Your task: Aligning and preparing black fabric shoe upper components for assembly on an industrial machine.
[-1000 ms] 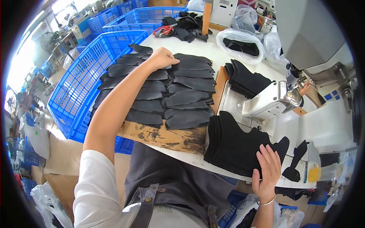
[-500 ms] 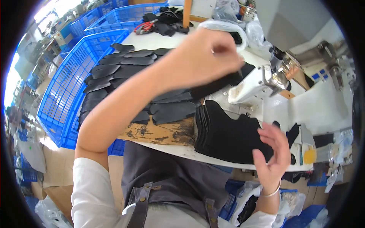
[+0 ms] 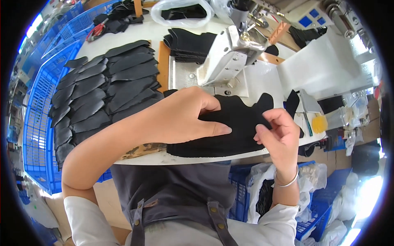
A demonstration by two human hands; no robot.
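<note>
A stack of black, curved-cut fabric pieces [image 3: 242, 141] lies at the front edge of the white worktable. My left hand [image 3: 193, 117] rests over its left part, thumb stretched across the cloth and index finger apart from it; its other fingers are hidden. At the stack's right edge is my right hand [image 3: 281, 133], fingers bent and thumb apart, with nothing visible between them. Just beyond the stack stands a white sewing machine [image 3: 223, 61]. A second stack of black pieces [image 3: 191, 43] sits to the left of the machine head.
Overlapping black leather-like pieces [image 3: 94, 88] cover the table's left side, beside a blue crate [image 3: 39, 135]. A plastic-lined opening [image 3: 154, 14] lies at the back. A yellow-lidded clear container [image 3: 319, 123] and a thin green tool [image 3: 308, 124] are at the right. Below the edge are bagged crates [image 3: 238, 192].
My left hand has come down from near the machine onto the front stack. My right hand has moved up to the stack's right edge. The view has shifted, with the machine now further left.
</note>
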